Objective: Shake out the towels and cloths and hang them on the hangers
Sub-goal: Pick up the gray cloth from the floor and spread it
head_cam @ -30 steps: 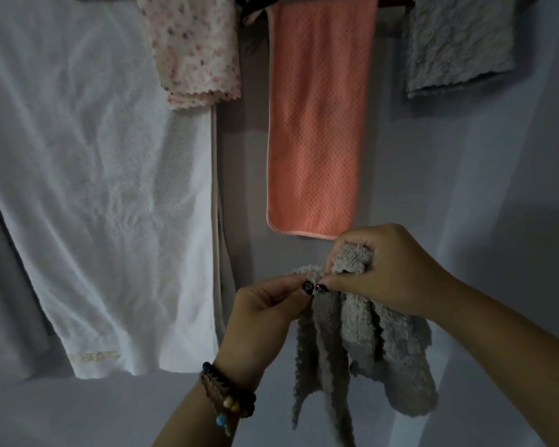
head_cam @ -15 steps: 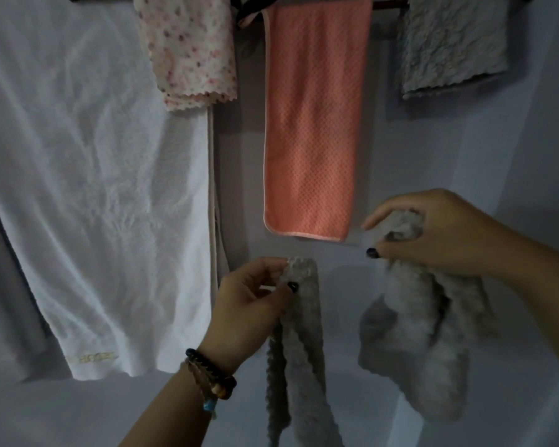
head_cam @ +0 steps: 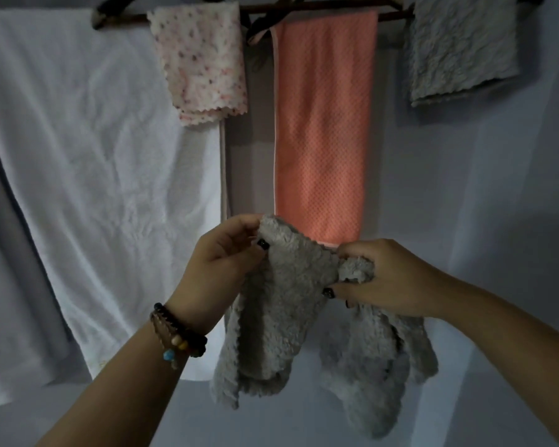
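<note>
left hand (head_cam: 221, 269): pinching top edge of grey cloth (head_cam: 281, 304), thumb and fingers pressed on a corner; beaded bracelets (head_cam: 178, 338) on wrist
right hand (head_cam: 380, 279): grip bunched round the other part of the same edge, fingers curled into the fabric
grey cloth location: held in the air between both hands, below the orange towel (head_cam: 323, 124), lower folds dangling, not on a hanger yet
step in hand: likely spreading the cloth out for a shake
how to do it well: find both top corners, pull hands apart till the edge is taut, then snap downward; right side looks wadded, needs regripping at the corner
grey cloth texture: thick, fluffy, nubby pile, scalloped edge, limp
already hung: white towel (head_cam: 94, 172), large, crinkled; floral cloth (head_cam: 204, 59), small, zigzag hem; orange towel, long, waffle weave, pale trim; second grey cloth (head_cam: 462, 46), fuzzy
hangers (head_cam: 262, 12): dark, thin bars, top of frame
</note>
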Action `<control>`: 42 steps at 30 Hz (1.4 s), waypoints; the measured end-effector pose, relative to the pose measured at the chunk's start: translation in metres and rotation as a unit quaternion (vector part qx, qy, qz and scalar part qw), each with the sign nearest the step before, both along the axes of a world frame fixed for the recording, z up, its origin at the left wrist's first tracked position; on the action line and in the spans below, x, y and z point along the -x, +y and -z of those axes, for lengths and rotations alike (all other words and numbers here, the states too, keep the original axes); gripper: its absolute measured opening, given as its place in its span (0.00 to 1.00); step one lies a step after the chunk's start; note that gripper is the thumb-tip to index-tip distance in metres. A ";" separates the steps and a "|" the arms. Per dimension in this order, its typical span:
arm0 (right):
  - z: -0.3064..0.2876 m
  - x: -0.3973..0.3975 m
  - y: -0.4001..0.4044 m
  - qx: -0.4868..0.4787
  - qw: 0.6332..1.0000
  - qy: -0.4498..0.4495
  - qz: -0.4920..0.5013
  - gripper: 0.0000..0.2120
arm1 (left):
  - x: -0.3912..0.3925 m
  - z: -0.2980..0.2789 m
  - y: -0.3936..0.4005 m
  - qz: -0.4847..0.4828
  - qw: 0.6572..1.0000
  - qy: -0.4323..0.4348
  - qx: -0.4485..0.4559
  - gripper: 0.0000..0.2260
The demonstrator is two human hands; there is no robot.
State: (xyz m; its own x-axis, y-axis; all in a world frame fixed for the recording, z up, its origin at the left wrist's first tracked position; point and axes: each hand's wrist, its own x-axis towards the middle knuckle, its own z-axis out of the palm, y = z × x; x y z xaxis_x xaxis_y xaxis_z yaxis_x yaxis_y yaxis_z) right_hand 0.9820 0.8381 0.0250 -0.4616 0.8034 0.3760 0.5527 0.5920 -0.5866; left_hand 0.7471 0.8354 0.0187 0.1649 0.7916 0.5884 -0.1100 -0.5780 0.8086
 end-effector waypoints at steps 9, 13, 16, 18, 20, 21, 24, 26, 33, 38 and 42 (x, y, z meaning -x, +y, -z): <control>-0.059 -0.010 0.009 -0.118 0.987 0.021 0.108 0.08 | 0.011 -0.006 0.012 -0.286 0.918 0.207 -0.183 0.10; -0.071 -0.007 0.004 -0.170 0.979 0.034 0.106 0.06 | 0.005 -0.015 0.016 -0.227 0.960 0.151 -0.067 0.10; -0.072 -0.008 0.008 -0.215 0.964 0.079 0.134 0.12 | -0.003 -0.022 0.021 -0.126 0.991 0.027 0.026 0.08; -0.073 -0.008 0.012 -0.189 0.968 0.061 0.152 0.18 | -0.010 -0.024 0.025 -0.109 0.993 -0.009 0.049 0.06; -0.073 -0.011 0.015 -0.163 0.971 0.054 0.165 0.21 | -0.015 -0.026 0.029 -0.115 0.991 -0.021 0.071 0.05; -0.074 -0.013 0.014 -0.155 0.971 0.065 0.167 0.20 | -0.017 -0.027 0.030 -0.115 0.990 -0.022 0.079 0.05; -0.077 -0.017 0.011 -0.141 0.970 0.097 0.174 0.15 | -0.018 -0.028 0.030 -0.091 0.993 -0.009 0.078 0.04; -0.079 -0.019 0.010 -0.137 0.969 0.113 0.173 0.13 | -0.019 -0.030 0.029 -0.092 0.994 0.004 0.058 0.05; -0.098 -0.032 0.011 -0.073 0.960 0.215 0.163 0.11 | -0.030 -0.063 0.019 -0.111 0.993 0.041 -0.023 0.07; -0.108 -0.027 0.015 0.177 0.927 0.327 0.050 0.23 | -0.042 -0.107 0.012 -0.106 0.993 0.018 -0.049 0.09; -0.117 -0.018 0.023 0.141 0.949 0.276 0.067 0.15 | -0.040 -0.132 0.008 -0.187 0.976 0.085 -0.077 0.06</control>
State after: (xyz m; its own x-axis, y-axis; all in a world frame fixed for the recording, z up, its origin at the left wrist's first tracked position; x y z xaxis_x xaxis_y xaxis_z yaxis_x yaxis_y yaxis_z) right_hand 0.9998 0.8608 0.1422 -0.1444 0.9451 0.2930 0.1752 0.3159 -0.9325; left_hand 0.7870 0.8438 0.1504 -0.0139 0.7197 0.6941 0.2595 -0.6678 0.6976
